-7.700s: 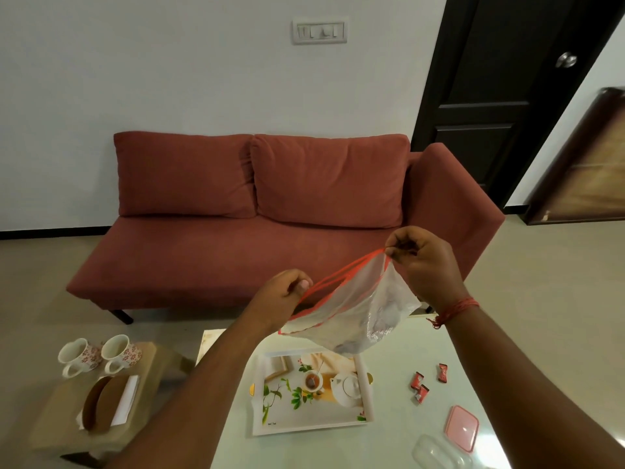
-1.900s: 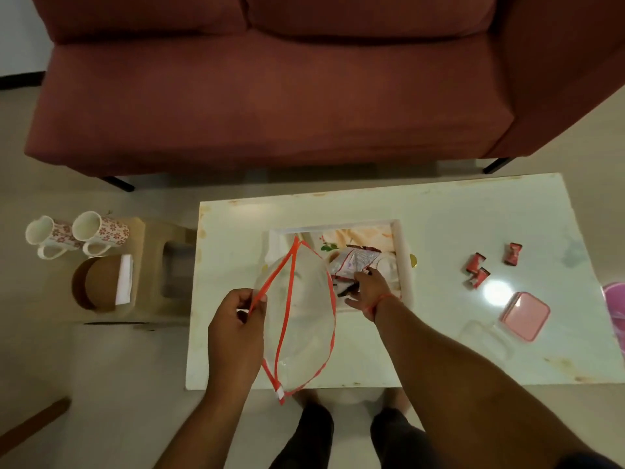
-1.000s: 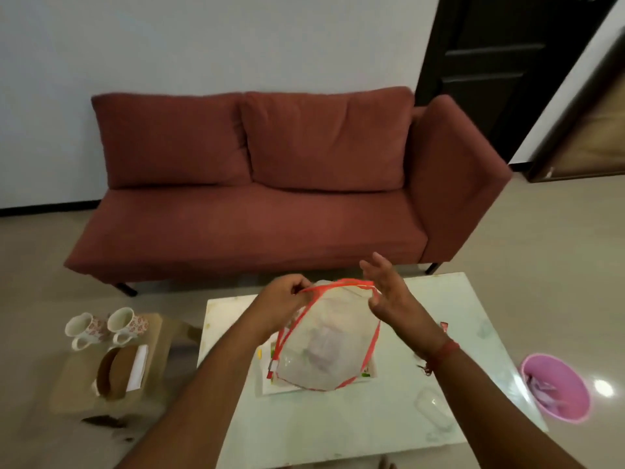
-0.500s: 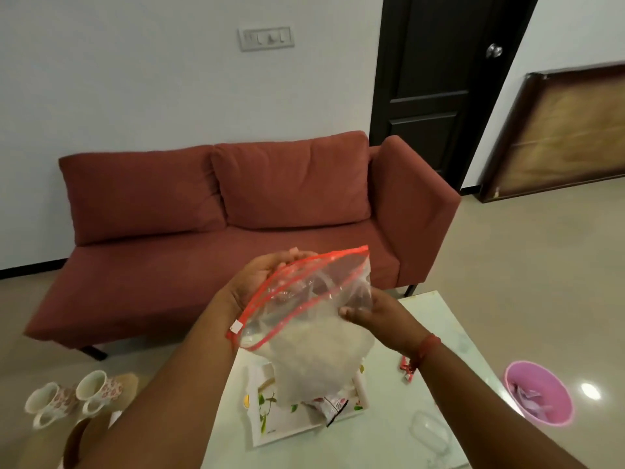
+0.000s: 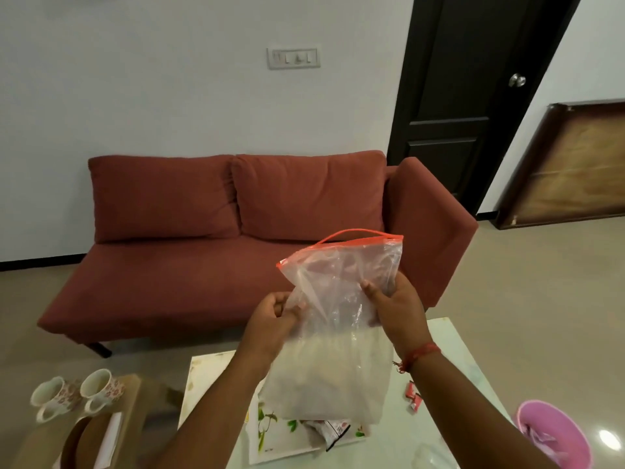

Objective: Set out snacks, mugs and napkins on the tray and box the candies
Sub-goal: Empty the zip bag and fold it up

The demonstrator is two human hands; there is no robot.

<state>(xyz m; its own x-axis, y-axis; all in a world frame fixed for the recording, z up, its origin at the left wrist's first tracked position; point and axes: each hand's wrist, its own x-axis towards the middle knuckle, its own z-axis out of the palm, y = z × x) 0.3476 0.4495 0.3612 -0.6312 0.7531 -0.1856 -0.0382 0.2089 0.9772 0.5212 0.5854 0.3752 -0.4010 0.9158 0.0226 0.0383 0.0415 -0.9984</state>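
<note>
Both hands hold up a clear zip bag [image 5: 341, 319] with a red seal, above the table. My left hand [image 5: 272, 319] pinches its left side and my right hand [image 5: 395, 304] grips its right side. The bag looks empty and crumpled. Below it lies the white floral tray [image 5: 267, 434] with snack packets [image 5: 326, 431] on it, partly hidden by the bag. Red candies [image 5: 413, 397] lie on the table to the right. Two floral mugs [image 5: 76, 394] stand on a low stool at the left, beside white napkins [image 5: 109, 441].
A pale glass-topped table [image 5: 449, 360] stands in front of a red sofa [image 5: 236, 238]. A pink bin [image 5: 554, 434] sits on the floor at the lower right. A clear plastic box [image 5: 431, 456] is at the table's near edge. A dark door [image 5: 473, 96] is behind the sofa.
The bag has turned upright, seal on top. My left hand moved down from the seal to the bag's left side; my right hand shifted up onto its right side.
</note>
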